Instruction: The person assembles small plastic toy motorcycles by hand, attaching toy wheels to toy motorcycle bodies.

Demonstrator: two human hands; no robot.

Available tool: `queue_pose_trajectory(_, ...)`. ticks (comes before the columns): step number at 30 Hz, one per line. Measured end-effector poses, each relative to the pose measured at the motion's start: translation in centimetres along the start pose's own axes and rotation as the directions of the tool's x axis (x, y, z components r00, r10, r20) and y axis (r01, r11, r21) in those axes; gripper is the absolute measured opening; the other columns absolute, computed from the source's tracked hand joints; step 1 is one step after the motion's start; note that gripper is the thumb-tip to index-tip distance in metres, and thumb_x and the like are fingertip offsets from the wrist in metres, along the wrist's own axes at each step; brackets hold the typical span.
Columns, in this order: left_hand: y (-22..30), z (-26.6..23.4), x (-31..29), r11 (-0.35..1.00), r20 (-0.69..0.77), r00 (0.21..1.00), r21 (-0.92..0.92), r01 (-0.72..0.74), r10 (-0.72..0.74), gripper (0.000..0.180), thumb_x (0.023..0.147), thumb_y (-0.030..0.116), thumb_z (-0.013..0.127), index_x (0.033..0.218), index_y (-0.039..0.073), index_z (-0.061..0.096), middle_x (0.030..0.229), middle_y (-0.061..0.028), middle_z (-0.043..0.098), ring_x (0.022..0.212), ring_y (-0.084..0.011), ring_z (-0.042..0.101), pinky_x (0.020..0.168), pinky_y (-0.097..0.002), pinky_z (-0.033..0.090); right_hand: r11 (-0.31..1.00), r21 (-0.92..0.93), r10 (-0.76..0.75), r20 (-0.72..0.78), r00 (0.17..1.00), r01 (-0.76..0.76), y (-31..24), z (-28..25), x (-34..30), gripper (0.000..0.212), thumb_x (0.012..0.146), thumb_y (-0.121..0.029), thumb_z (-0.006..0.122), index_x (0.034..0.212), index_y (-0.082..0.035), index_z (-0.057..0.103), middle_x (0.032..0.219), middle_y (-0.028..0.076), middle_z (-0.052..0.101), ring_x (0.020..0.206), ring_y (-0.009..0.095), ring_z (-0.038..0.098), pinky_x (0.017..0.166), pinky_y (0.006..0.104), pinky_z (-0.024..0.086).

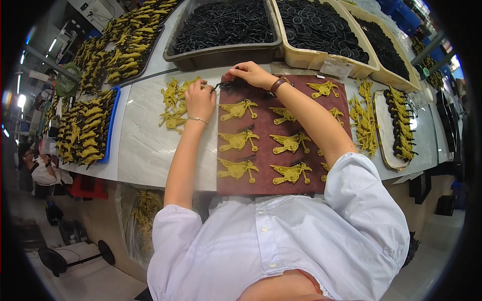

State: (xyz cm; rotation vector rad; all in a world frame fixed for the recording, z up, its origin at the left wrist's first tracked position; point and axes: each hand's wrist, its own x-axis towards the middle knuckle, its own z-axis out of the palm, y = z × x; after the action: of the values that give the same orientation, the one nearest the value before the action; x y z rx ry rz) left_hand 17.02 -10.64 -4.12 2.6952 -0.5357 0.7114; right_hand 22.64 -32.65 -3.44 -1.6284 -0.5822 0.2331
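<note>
While both hands work along the upper left edge of a maroon mat (263,186), the left hand (201,100) bends over the edge of a loose cluster of yellow toy motorcycle bodies (172,121), with a thin black plastic part (216,88) at its fingertips. Whether the fingers truly clasp that part, I cannot tell. The right hand (253,75) has thumb and forefinger drawn close together above a small heap of black pieces (232,86); what lies between the tips is too small to make out.

The black part should weigh next to nothing, fairly stiff yet slender enough to flex or snap if forced; a light pinch at its thickest stretch seems safest. The yellow bodies in rows on the mat (238,141) also look light and rigid, probably a little slick, their narrow prongs the weakest points. The broad middle offers the surest hold.

Their surface is matte mustard plastic, flat in profile, pointed at one end, with spindly legs ending in round nubs. The mat looks dull and smooth, the tabletop (145,150) pale and faintly veined like marble. Beyond it, a dark plastic tub (216,63) brims with spiky black pieces, and a cream tub (301,57) holds ribbed, disc-shaped black wheels (314,25).
</note>
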Motion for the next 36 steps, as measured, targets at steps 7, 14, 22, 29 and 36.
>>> queue_pose_trajectory(7, 1.0, -2.7, 0.4, 0.917, 0.088, 0.976, -0.335, 0.218, -0.2, 0.018, 0.08, 0.017, 0.07, 0.095, 0.007, 0.072, 0.074, -0.0077, 0.059, 0.071, -0.022, 0.059, 0.065, -0.0312, 0.046, 0.996, 0.009, -0.084, -0.044, 0.996, 0.084, 0.0, 1.0, -1.0, 0.028, 0.098, -0.02, 0.053, 0.104, 0.003, 0.067, 0.098, 0.007, 0.07, 0.091, 0.011, 0.063, 0.087, 0.0282, 0.049)
queue_pose_trajectory(14, 2.9, -3.3, 0.6, 0.5, 0.301, 0.938, -0.793, 0.348, -0.174, 0.023, 0.086, 0.013, 0.063, 0.106, 0.002, 0.068, 0.088, -0.0046, 0.066, 0.074, -0.0111, 0.061, 0.073, -0.0258, 0.05, 0.992, 0.056, -0.101, -0.148, 0.984, 0.11, -5.5, -0.6, -6.3, 0.026, 0.098, -0.02, 0.054, 0.115, -0.002, 0.063, 0.099, 0.007, 0.069, 0.091, 0.009, 0.062, 0.081, 0.0248, 0.051)
queue_pose_trajectory(22, 10.8, -4.9, 2.7, 0.198, 0.354, 0.934, -0.92, 0.338, 0.052, 0.018, 0.094, 0.007, 0.057, 0.108, -0.003, 0.059, 0.099, -0.0097, 0.068, 0.085, -0.0123, 0.064, 0.077, -0.0239, 0.052, 0.887, 0.451, 0.26, -0.308, 0.915, -0.1, -11.8, -9.6, -21.3, 0.028, 0.099, -0.018, 0.05, 0.123, -0.005, 0.054, 0.101, 0.007, 0.065, 0.087, 0.012, 0.061, 0.078, 0.0282, 0.052)
queue_pose_trajectory(29, 19.8, -2.2, 3.0, 0.239, 0.467, 0.806, -0.883, 0.403, 0.365, 0.023, 0.085, 0.007, 0.068, 0.104, -0.004, 0.059, 0.095, -0.0091, 0.069, 0.082, -0.0112, 0.067, 0.07, -0.0222, 0.052, 0.899, -0.096, 0.308, -0.555, 0.773, -0.427, -12.3, -8.4, -30.2, 0.017, 0.092, -0.019, 0.06, 0.103, -0.006, 0.063, 0.079, -0.003, 0.061, 0.067, 0.005, 0.054, 0.059, 0.02, 0.042)
queue_pose_trajectory(36, 27.1, 3.7, 1.3, 0.444, 0.428, 0.738, -0.875, 0.193, 0.522, 0.026, 0.074, 0.014, 0.075, 0.096, 0.0, 0.071, 0.085, -0.0103, 0.07, 0.072, -0.016, 0.067, 0.069, -0.0297, 0.053, 0.338, -0.749, 0.122, -0.566, 0.816, -0.57, -12.2, -0.5, -33.4, 0.019, 0.082, -0.016, 0.06, 0.1, -0.013, 0.066, 0.067, 0.012, 0.064, 0.065, 0.032, 0.064, 0.057, 0.045, 0.048)
